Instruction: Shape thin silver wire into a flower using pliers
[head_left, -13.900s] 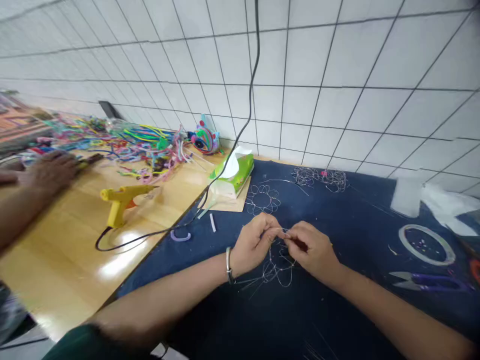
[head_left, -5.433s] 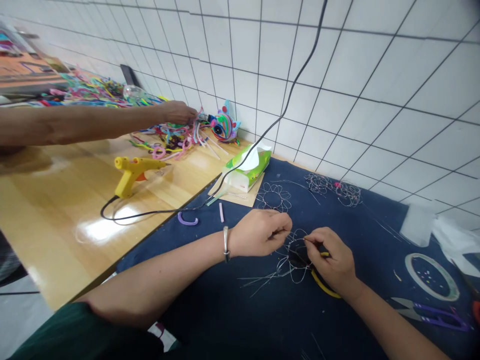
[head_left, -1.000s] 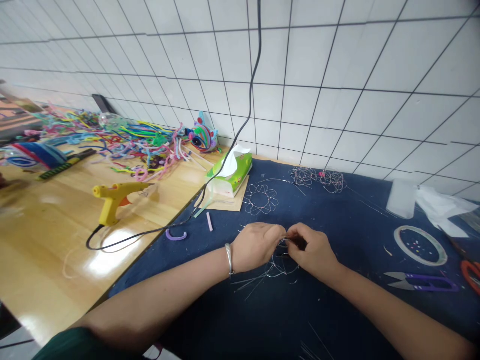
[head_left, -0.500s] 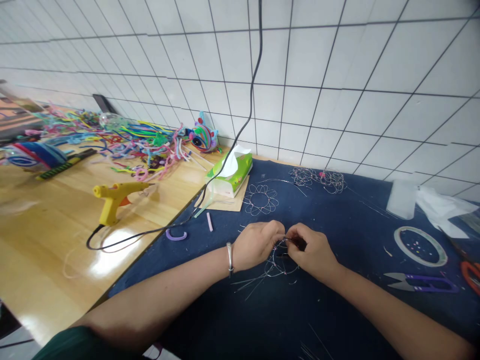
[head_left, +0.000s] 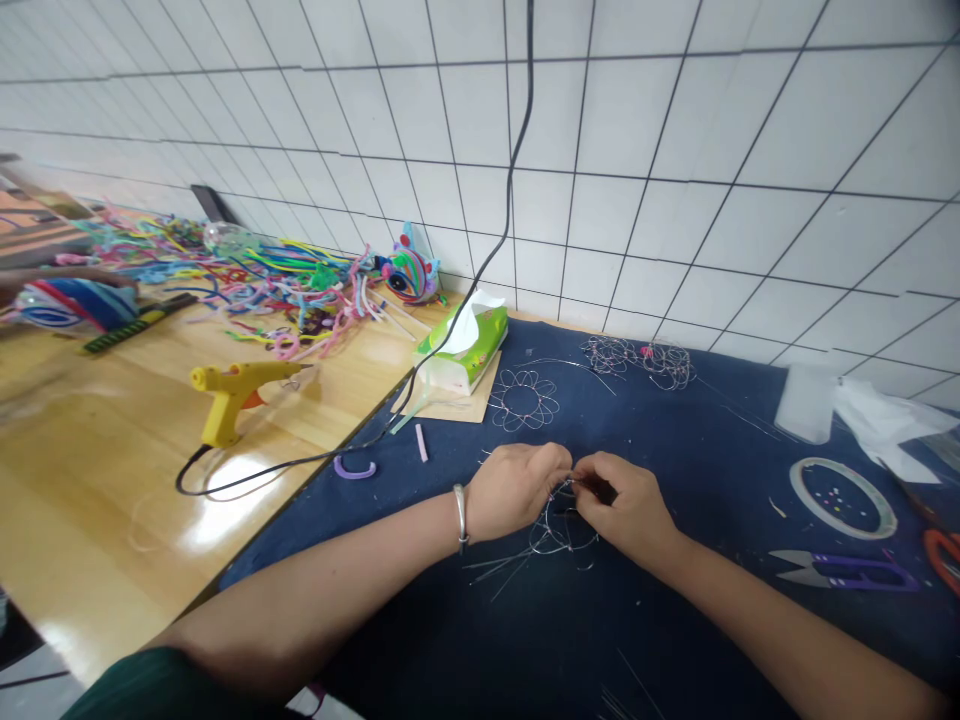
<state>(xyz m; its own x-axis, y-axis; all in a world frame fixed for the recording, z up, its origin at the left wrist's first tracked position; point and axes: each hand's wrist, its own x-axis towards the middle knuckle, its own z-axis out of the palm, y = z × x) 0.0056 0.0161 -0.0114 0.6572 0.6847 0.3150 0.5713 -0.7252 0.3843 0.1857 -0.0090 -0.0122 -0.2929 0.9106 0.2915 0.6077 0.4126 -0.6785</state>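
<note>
My left hand [head_left: 517, 488], with a silver bracelet at the wrist, is closed in a pinch on a looped wire flower frame [head_left: 556, 535]. My right hand [head_left: 626, 500] pinches the same wire piece from the right, its fingertips close to the left ones. Part of the wire is hidden under the fingers; its lower loops rest just above or on the dark blue cloth. Loose wire ends [head_left: 499, 568] stick out to the lower left. Beyond my hands lies a finished-looking flower-shaped wire ring [head_left: 525, 400].
A yellow glue gun [head_left: 229, 400] lies on the wooden table, its black cord [head_left: 300, 464] crossing to the cloth. Nearby are a tissue pack [head_left: 472, 350], wire bundles [head_left: 664, 362], a tape ring [head_left: 801, 490], purple thread snips [head_left: 862, 572] and colourful pipe cleaners [head_left: 292, 270].
My hands keep nearly the same pinch on the wire, with only slight finger movement. At the far left, another person's hand has appeared over the striped blue object. The view has shifted slightly.
</note>
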